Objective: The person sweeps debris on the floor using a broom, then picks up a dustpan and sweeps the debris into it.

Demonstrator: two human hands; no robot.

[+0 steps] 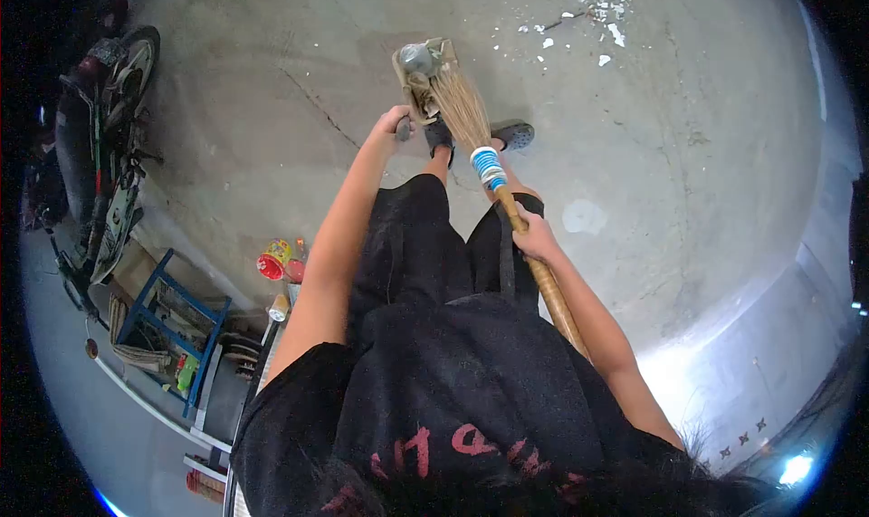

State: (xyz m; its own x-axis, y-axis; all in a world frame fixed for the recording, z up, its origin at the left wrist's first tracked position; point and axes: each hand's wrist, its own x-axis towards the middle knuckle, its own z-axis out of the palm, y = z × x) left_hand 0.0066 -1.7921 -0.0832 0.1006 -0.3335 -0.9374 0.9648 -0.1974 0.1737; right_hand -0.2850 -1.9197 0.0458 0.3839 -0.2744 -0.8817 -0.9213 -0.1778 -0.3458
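Observation:
My right hand (536,234) is wrapped round the long wooden handle of a broom (463,110), whose straw bristles fan out ahead of my feet and have a blue-and-white binding. The bristle tips touch a dustpan (449,50) that holds a clear rounded plastic item (415,59) and crumpled brownish debris (421,84). My left hand (396,126) is closed on the dark end of a handle beside the dustpan's near side. How that handle joins the dustpan is partly hidden.
White flakes (615,33) lie scattered on the concrete floor at the upper right. A motorcycle (95,146) stands at the far left. Below it is a blue metal frame (172,322). A red-and-yellow container (272,262) sits left of my legs. Dark shoes (516,136) are on my feet.

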